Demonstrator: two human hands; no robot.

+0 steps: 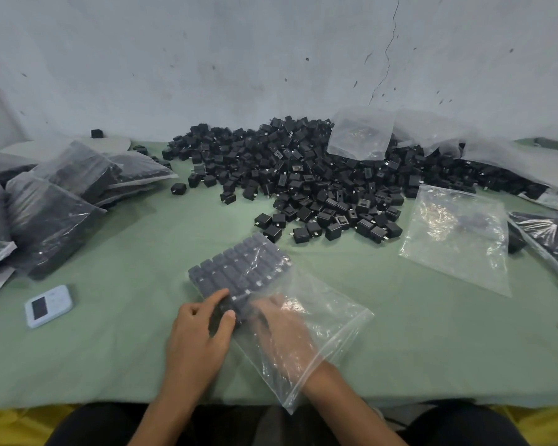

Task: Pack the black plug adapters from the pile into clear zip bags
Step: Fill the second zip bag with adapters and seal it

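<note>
This looked like the filling step. The left hand (200, 329) pinched the clear plastic zip bag (335, 317) around its small black square plug adapters (239, 272). The right hand (281, 326) was inside, fingers too blurry to tell. Next likely needed more from the big pile (303, 175) behind.

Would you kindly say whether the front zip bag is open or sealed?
Open: the right hand lies inside the zip bag through its mouth.

Matte black cube-shaped plug adapters (303, 185) heap upper centre on a plain pale-green table cloth (110, 349). Lower centre, a clear glossy plastic zip bag (331, 320); lower left, a pale-blue rectangular device (48, 305) with black screen.
</note>
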